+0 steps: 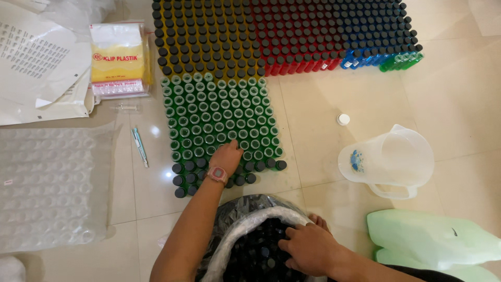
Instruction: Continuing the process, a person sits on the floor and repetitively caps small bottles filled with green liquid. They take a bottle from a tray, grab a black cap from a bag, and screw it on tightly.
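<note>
- The left hand point(226, 156), a pink square watch point(217, 174) on its wrist, rests fingers-together on top of one small green bottle at the near edge of the block of uncapped green plastic bottles point(219, 117); whether a cap sits under the fingertips I cannot tell.
- The right hand point(309, 248) is sunk into the plastic-lined bag of small black caps point(255, 250), fingers curled down among them; what they grip is hidden.
- Just nearer than the left hand stand two short rows of already black-capped green bottles point(229, 175), so working row by row from this edge looks sensible.
- To do it well, I would press each cap squarely down, since the bottles stand packed and touching and a sideways push could topple neighbours.
- Well apart to the right on the tiled floor sit a translucent plastic jug point(389, 159) and a lone white cap point(343, 119).
</note>
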